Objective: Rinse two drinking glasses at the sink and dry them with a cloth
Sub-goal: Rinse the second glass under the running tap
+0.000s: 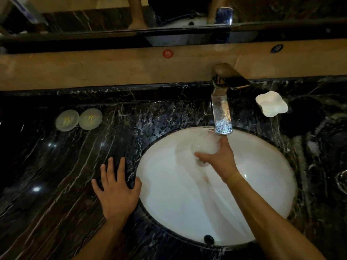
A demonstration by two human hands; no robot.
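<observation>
My right hand (218,159) holds a clear drinking glass (203,145) inside the white oval sink (262,194), just under the spout of the chrome faucet (221,109). The glass is blurred and lies tilted toward the left. My left hand (117,186) rests flat with spread fingers on the dark marble counter (56,175), its thumb at the sink's left rim. A second glass (342,182) shows partly at the right edge of the view. No cloth is in view.
Two round white lids or coasters (78,119) lie on the counter at the left. A white wavy soap dish (271,106) sits right of the faucet. A mirror and a beige ledge run along the back. Water drops speckle the counter near the sink.
</observation>
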